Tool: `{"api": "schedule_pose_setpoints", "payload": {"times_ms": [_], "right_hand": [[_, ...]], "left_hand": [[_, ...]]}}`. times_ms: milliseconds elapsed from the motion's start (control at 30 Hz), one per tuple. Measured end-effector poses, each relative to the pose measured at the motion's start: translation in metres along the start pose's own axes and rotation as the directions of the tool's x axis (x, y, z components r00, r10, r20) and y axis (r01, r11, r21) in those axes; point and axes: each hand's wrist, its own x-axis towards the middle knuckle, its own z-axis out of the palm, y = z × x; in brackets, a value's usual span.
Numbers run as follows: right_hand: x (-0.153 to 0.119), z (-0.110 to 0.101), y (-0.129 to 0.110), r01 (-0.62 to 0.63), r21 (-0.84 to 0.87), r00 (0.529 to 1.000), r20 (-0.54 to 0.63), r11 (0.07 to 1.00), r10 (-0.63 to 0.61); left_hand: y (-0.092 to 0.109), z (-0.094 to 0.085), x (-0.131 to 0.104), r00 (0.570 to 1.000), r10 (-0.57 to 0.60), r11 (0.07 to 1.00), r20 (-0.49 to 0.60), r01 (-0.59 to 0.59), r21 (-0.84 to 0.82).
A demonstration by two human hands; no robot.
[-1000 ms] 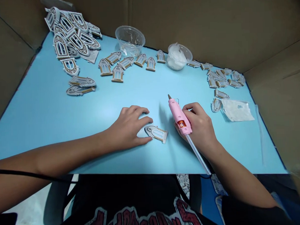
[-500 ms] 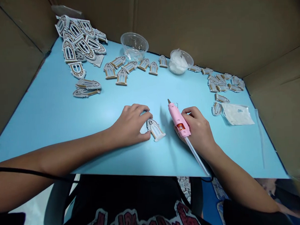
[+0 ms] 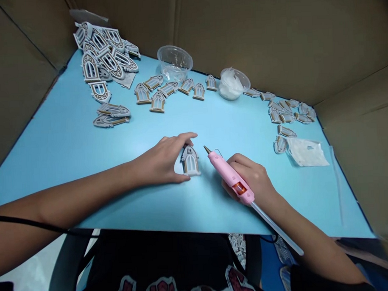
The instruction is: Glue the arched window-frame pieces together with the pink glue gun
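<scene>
My left hand [image 3: 162, 161] rests on the blue table with thumb and fingers curved around a small arched window piece [image 3: 190, 161]. The thumb meets its lower left corner, a bent finger is at its top, and the index finger sticks out past it. White, grey and gold, the piece lies flat with its arch pointing away from me. My right hand [image 3: 250, 177] is wrapped around a pink hot glue gun [image 3: 228, 174]. Its metal nozzle points up and left, just right of the piece and apart from it. A long clear glue stick [image 3: 276, 229] juts from the gun's back end.
Larger ornate arched pieces [image 3: 106, 55] are heaped at the far left. Several small window pieces [image 3: 157, 101] lie near a clear plastic bowl [image 3: 175, 63]. Another bowl [image 3: 231, 84] holds white flakes. More pieces [image 3: 286, 116] and a white packet [image 3: 307, 152] are at right.
The window piece has shifted left and turned more upright. My left index finger has stretched out. The glue gun has moved down, its nozzle tilting further left toward the piece.
</scene>
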Motion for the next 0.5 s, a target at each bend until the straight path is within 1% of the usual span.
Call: {"api": "schedule_pose_setpoints", "payload": {"times_ms": [67, 133, 333, 500], "right_hand": [[-0.0009, 0.0005, -0.0037, 0.013, 0.013, 0.998, 0.053, 1.000, -0.014], [-0.0004, 0.0016, -0.0063, 0.033, 0.006, 0.995, 0.098, 0.999, -0.034], [0.0032, 0.0044, -0.0080, 0.089, 0.021, 0.990, 0.106, 0.996, -0.091], [0.0009, 0.0043, -0.0086, 0.064, 0.073, 0.988, 0.137, 0.995, -0.073]], "left_hand": [[-0.0022, 0.0006, -0.0019, 0.996, 0.020, 1.000, -0.084, -0.022, -0.020], [-0.0017, 0.0013, -0.0045, 0.991, 0.040, 0.999, -0.127, -0.043, -0.022], [0.0037, 0.0024, -0.0091, 0.973, 0.153, 0.986, -0.172, -0.139, 0.093], [0.0073, 0.0004, -0.0107, 0.966, 0.174, 0.981, -0.193, -0.153, 0.120]]}}
